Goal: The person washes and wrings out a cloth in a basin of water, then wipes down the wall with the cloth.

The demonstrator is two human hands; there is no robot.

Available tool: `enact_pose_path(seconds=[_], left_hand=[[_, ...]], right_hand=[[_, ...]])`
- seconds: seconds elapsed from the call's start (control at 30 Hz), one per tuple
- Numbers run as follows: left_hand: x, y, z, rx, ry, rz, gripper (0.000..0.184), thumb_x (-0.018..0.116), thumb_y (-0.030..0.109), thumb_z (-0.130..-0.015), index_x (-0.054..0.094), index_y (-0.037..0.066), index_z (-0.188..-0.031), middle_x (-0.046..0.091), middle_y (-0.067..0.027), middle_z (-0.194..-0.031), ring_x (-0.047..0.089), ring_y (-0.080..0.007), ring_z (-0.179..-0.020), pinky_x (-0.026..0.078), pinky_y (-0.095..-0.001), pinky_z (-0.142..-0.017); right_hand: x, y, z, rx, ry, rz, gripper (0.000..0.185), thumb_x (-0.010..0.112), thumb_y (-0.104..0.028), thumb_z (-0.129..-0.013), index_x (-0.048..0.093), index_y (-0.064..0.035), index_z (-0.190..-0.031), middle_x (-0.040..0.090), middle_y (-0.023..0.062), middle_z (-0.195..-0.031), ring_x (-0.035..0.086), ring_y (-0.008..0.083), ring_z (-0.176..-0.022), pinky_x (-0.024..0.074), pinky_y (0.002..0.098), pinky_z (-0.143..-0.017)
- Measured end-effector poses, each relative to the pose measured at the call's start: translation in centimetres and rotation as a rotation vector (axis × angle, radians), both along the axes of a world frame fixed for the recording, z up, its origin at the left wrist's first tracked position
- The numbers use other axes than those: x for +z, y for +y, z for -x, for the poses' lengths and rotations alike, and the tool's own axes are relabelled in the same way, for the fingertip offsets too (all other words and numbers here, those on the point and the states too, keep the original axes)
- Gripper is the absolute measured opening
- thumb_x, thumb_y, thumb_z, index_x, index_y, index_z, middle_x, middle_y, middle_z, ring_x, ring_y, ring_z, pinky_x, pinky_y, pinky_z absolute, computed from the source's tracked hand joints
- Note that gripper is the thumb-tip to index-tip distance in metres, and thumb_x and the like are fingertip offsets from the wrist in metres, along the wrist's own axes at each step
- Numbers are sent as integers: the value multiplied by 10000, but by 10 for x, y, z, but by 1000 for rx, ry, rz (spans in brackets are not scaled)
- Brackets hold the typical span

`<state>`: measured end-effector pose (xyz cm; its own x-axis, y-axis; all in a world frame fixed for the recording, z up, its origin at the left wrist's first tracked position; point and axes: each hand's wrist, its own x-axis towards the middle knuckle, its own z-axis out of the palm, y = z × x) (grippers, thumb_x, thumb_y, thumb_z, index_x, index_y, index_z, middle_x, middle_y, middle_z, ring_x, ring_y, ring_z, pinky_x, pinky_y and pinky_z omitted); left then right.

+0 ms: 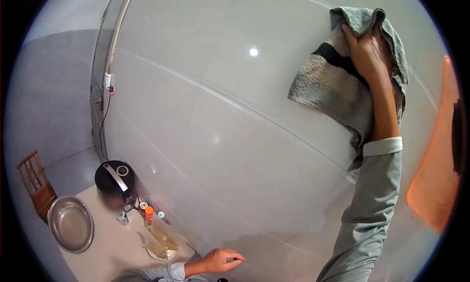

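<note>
High on the shiny tiled wall (205, 135), my right hand (369, 52) presses a grey towel (328, 86) with a dark stripe. The fingers are closed on the cloth and partly covered by its folds; its lower edge hangs loose. My left hand (223, 260) is low in front of me, beside the table (103, 243) and near the wall. Its fingers are loosely curled together, and nothing shows in them.
On the table are a metal basin (72, 223), a black rice cooker (115, 177), an orange-capped bottle (149, 212) and a plastic bag (160, 240). A wooden chair (39, 186) stands behind. An orange object (433, 174) is at right; a cord (102, 130) hangs from a socket.
</note>
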<state>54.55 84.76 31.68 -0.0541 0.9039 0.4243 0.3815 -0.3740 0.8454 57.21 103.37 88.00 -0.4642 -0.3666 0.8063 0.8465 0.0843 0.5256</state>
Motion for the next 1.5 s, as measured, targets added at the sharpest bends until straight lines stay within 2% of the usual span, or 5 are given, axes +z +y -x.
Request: enact_pose_path(seconds=[0.07, 0.13, 0.67, 1.37, 1.5], left_hand=[[-5, -4, 5, 21, -4, -1, 174, 636, 150, -908, 707, 90, -1056, 710, -66, -986, 678, -223, -928, 525, -325, -809], [-13, -7, 12, 78, -12, -39, 174, 643, 143, -899, 709, 80, -1047, 713, -71, -993, 683, -226, -922, 529, -328, -807], [-18, -92, 31, 482, -194, -79, 163, 693, 102, -862, 719, 53, -1015, 722, -100, -925, 693, -209, -854, 532, -309, -775], [-8, -33, -49, 27, -80, 167, 207, 648, 179, -908, 709, 85, -1083, 731, -48, -960, 690, -146, -894, 524, -276, -809], [-11, -32, -47, 26, -29, 245, 225, 642, 215, -914, 707, 94, -1093, 732, -27, -981, 687, -136, -893, 523, -273, -811]], right_hand=[[-2, -33, 23, 249, -89, 319, 421, 430, -224, -975, 532, -110, -1367, 486, 332, -1331, 493, 451, -1233, 319, 499, -1106], [30, -16, 55, 271, 93, 553, 958, 425, -662, -900, 154, 23, -1512, 174, 228, -1574, 276, 392, -1418, 262, 432, -1152], [-39, -85, 284, 551, -251, 550, 744, 484, -540, -915, 292, -138, -1511, 214, 204, -1567, 156, 383, -1459, 135, 499, -1191], [77, 31, -133, 555, 379, 489, 926, 526, -600, -871, 127, -19, -1471, 376, 255, -1474, 415, 378, -1325, 322, 410, -1113], [103, 63, -135, 443, 425, 261, 888, 460, -698, -846, 405, -29, -1426, 410, 290, -1436, 402, 424, -1331, 340, 462, -1088]])
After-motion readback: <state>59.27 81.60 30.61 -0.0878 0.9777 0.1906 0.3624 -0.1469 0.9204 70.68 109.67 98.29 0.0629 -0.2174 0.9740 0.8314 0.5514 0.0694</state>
